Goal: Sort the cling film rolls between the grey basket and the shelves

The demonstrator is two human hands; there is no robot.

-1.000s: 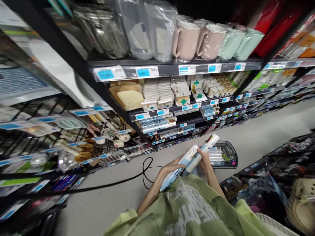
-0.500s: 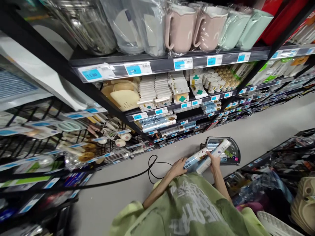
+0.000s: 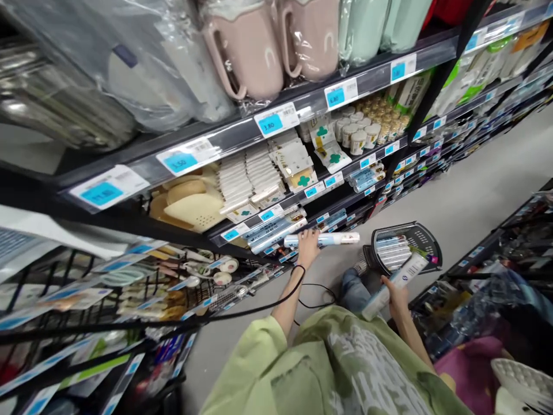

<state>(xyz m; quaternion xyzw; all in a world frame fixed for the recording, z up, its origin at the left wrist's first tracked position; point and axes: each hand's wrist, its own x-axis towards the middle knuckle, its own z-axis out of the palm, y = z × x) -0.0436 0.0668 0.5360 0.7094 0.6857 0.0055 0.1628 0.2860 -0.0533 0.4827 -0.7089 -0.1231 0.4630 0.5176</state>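
My left hand (image 3: 308, 249) is wrapped round a white and light-blue packaged roll (image 3: 339, 238), held level in front of the lower shelf. Similar rolls (image 3: 276, 231) lie on that shelf just behind it. My right hand (image 3: 396, 297), lower and nearer my body, grips a long whitish package (image 3: 408, 271) that slants up to the right. Its far end overlaps the near side of a dark basket (image 3: 433, 239). Inside the basket lie several pale packaged rolls (image 3: 394, 252) and a small green and pink item.
Pink mugs (image 3: 246, 52) in plastic wrap stand on the upper shelf. Below are small white boxes and cream cutting boards (image 3: 196, 208). Hanging utensils line the rack at left. A black cable (image 3: 259, 311) crosses by my left arm. More stocked shelving stands at right.
My left hand has carried its roll away from the other package, forward and left to the lower shelf. My right hand still holds its package, and the view has moved closer to the shelves.
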